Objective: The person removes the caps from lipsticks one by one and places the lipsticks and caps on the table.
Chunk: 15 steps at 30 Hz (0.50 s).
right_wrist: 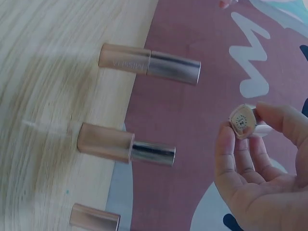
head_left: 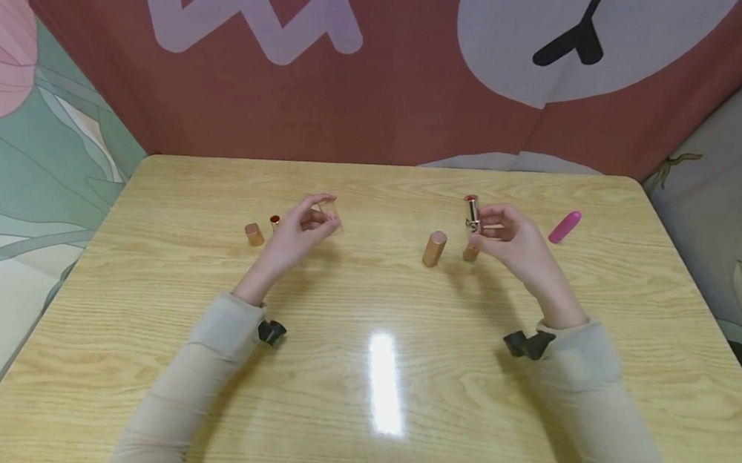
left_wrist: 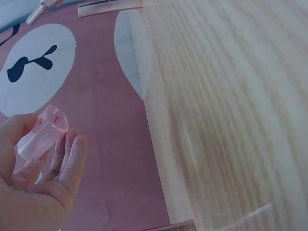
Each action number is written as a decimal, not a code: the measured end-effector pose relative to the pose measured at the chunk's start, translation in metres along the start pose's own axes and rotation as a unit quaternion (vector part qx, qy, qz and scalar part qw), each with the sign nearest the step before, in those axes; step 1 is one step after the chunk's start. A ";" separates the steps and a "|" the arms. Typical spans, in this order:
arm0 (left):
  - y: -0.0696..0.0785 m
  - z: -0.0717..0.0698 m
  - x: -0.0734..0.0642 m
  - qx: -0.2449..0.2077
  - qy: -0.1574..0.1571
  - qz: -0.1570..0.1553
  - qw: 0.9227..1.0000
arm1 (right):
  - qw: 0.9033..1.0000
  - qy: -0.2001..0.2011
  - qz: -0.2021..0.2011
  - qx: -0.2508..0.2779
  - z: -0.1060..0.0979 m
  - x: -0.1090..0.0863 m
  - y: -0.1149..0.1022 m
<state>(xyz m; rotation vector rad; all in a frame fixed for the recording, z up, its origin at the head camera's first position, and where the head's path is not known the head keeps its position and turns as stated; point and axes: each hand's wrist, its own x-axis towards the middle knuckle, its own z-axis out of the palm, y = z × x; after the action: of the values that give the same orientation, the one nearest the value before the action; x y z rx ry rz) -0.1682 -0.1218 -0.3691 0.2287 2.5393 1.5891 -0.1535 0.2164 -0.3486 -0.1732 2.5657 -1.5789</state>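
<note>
Up off the wooden table, my left hand (head_left: 296,230) pinches a clear cap with small red marks (left_wrist: 44,134) between thumb and fingers. My right hand (head_left: 512,239) holds a silver lipstick tube (head_left: 473,213) upright by its lower part, red showing at its top end. From the right wrist, its pale base (right_wrist: 243,121) faces the camera. Below that hand stands a rose-gold tube with a silver neck (right_wrist: 105,143), partly covered by the fingers in the head view. Left of it is a capped rose-gold tube (head_left: 434,249) with lettering.
Beside my left wrist stand a short rose-gold piece (head_left: 254,234) and a small gold tube with a dark red top (head_left: 274,221), partly behind the hand. A magenta tube (head_left: 565,227) is at the right. A patterned cloth (head_left: 390,99) hangs behind the table (head_left: 327,406).
</note>
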 end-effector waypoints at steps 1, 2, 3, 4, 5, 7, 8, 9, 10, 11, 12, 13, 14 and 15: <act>0.000 -0.001 0.000 -0.002 0.001 0.001 1.000 | 1.000 0.001 0.000 0.002 -0.002 0.000 0.001; 0.000 -0.001 0.000 -0.001 0.003 0.002 1.000 | 1.000 0.001 0.000 0.006 -0.004 0.000 0.001; 0.000 -0.002 0.000 0.000 0.006 0.004 1.000 | 1.000 0.002 0.000 0.007 -0.005 -0.001 0.002; 0.000 -0.003 0.001 0.002 0.010 0.006 1.000 | 1.000 0.003 0.000 0.009 -0.007 -0.001 0.002; 0.000 -0.003 0.001 0.003 0.014 0.009 1.000 | 1.000 0.005 0.000 0.009 -0.009 -0.001 0.003; -0.001 -0.005 0.001 0.008 0.022 0.015 1.000 | 1.000 0.011 -0.004 0.006 -0.012 -0.001 0.004; -0.001 -0.006 0.001 0.012 0.025 0.017 0.999 | 1.000 0.015 -0.004 0.004 -0.013 -0.001 0.004; -0.001 -0.007 0.001 0.013 0.028 0.019 0.999 | 1.000 0.018 -0.004 0.002 -0.014 -0.001 0.005; -0.001 -0.009 0.001 0.014 0.029 0.020 0.999 | 1.000 0.022 -0.004 0.000 -0.016 -0.001 0.006; -0.001 -0.010 0.001 0.011 0.031 0.021 0.999 | 1.000 0.025 -0.004 0.000 -0.017 -0.002 0.007; -0.001 -0.011 0.001 0.007 0.033 0.021 0.999 | 1.000 0.028 -0.003 0.000 -0.018 -0.002 0.008; -0.002 -0.013 0.001 0.003 0.034 0.021 0.999 | 1.000 0.030 -0.002 0.002 -0.020 -0.002 0.009; -0.002 -0.014 0.001 -0.003 0.036 0.022 0.999 | 0.999 0.032 -0.003 0.005 -0.021 -0.002 0.010; -0.002 -0.015 0.000 -0.010 0.038 0.022 0.999 | 0.999 0.034 -0.004 0.008 -0.022 -0.002 0.011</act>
<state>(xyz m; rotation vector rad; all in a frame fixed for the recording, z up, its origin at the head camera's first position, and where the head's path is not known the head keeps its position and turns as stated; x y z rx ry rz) -0.1717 -0.1359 -0.3639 0.2287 2.5900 1.6707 -0.1557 0.2408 -0.3481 -0.1289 2.6054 -1.6354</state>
